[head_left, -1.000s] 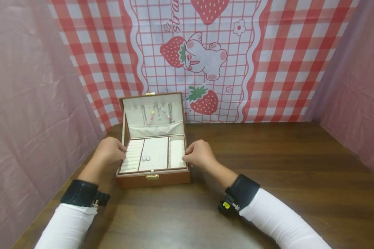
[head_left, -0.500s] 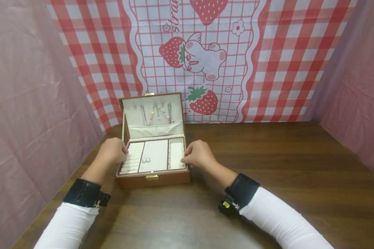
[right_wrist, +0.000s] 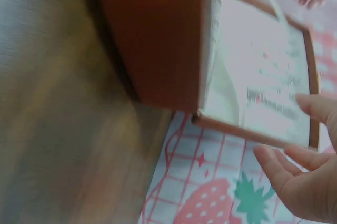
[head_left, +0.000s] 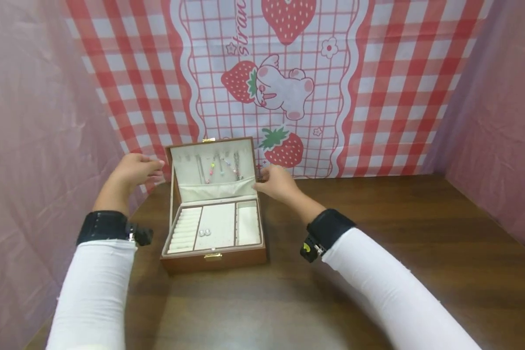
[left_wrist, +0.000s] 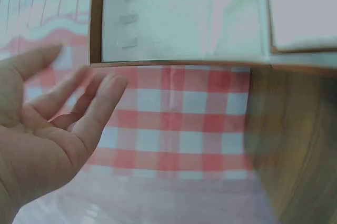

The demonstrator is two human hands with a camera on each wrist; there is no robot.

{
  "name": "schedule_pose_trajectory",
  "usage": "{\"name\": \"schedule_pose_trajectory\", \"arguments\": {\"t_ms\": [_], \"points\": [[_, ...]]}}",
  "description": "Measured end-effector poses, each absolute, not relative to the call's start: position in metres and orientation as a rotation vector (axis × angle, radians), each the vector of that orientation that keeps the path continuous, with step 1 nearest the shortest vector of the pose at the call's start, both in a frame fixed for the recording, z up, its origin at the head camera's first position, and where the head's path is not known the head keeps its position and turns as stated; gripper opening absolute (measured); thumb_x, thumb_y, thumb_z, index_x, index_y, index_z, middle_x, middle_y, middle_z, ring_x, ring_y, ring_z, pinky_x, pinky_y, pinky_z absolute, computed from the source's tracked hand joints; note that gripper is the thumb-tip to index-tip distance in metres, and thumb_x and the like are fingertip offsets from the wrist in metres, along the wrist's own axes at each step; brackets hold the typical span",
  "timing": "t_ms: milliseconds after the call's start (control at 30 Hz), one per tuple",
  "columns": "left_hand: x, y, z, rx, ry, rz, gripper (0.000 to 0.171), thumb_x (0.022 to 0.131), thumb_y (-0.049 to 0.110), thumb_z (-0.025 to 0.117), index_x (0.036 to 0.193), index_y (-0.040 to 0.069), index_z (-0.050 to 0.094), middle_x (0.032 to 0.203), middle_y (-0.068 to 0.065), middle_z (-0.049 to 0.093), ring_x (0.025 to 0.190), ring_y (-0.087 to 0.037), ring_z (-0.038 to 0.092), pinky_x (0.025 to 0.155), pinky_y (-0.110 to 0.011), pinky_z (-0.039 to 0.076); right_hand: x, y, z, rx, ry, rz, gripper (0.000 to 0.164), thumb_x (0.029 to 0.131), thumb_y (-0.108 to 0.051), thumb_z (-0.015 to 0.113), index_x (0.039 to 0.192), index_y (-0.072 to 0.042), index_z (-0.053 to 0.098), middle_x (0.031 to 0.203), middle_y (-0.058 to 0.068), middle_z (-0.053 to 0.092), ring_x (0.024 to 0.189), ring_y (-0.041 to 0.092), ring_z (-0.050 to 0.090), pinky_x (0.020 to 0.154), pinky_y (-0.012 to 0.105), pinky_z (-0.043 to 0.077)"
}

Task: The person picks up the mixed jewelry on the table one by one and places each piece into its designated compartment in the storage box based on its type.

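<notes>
A brown jewelry box (head_left: 238,258) stands on the table with its lid (head_left: 188,167) raised. Several necklaces (head_left: 212,169) hang inside the lid above a cream fabric pocket (head_left: 240,186). The cream tray (head_left: 220,218) below has ring rolls on the left, a pair of small silvery earrings (head_left: 204,233) in the middle section and a bare compartment on the right. My left hand (head_left: 136,170), fingers extended and holding nothing, is just left of the lid. At the lid's right edge is my right hand (head_left: 279,183), thumb toward the inner face and fingers outside, loosely spread in the right wrist view (right_wrist: 308,176).
The wooden table (head_left: 376,228) stretches to the right and in front of the box. Behind it hangs a red-and-white checked cloth (head_left: 402,97) with strawberries, close to the lid. Pink cloth (head_left: 39,146) hangs along both sides.
Both hands have left the tray's sides and risen to either side of the lid. The tray sits lower in the box than a second ago. The head view has tilted slightly up.
</notes>
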State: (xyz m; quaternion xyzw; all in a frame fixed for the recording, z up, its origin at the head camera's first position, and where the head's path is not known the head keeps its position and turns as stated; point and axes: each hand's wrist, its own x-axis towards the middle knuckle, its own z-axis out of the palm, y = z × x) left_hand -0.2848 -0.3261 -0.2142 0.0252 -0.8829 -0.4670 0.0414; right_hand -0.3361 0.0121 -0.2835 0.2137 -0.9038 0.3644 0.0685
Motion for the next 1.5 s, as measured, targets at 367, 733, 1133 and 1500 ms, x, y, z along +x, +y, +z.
{"name": "schedule_pose_trajectory", "arguments": {"t_ms": [367,733,1133,1500], "points": [[-0.316,-0.308,-0.218,0.227,-2.310,-1.991,0.089,0.094,0.054,0.052,0.156,0.005,0.011,0.161,-0.016,0.010,0.147,-0.031,0.010,0.117,-0.048,0.015,-0.355,-0.008,-0.276,0.699,-2.748,1.621,0.100,0.088,-0.035,0.071,0.156,-0.007,0.003,0.162,0.013,0.006,0.147,0.030,0.010,0.117,0.046,0.019],[-0.300,-0.304,-0.226,0.111,-2.273,-1.923,0.079,0.098,0.038,0.053,0.155,0.003,0.011,0.161,-0.016,0.010,0.146,-0.031,0.013,0.114,-0.045,0.026,-0.351,-0.006,-0.286,0.758,-2.570,1.752,0.079,0.092,-0.022,0.068,0.153,-0.001,0.022,0.154,0.017,0.032,0.139,0.029,0.036,0.109,0.039,0.037],[-0.274,-0.310,-0.232,0.178,-1.940,-1.970,0.024,0.090,0.018,0.071,0.110,0.007,0.064,0.089,0.002,0.068,0.069,-0.012,0.068,0.060,-0.023,0.056,-0.336,0.011,-0.281,0.696,-2.401,1.801,0.048,0.099,-0.039,0.054,0.124,0.002,0.056,0.122,0.017,0.058,0.110,0.028,0.055,0.094,0.041,0.048],[-0.245,-0.339,-0.238,-0.014,-1.924,-2.209,0.015,0.082,-0.003,0.075,0.079,0.009,0.068,0.083,-0.001,0.065,0.073,-0.013,0.068,0.070,-0.024,0.057,-0.314,0.010,-0.280,0.632,-2.235,2.044,0.040,0.097,-0.033,0.061,0.075,-0.002,0.049,0.096,0.016,0.054,0.098,0.027,0.060,0.096,0.040,0.050]]}}
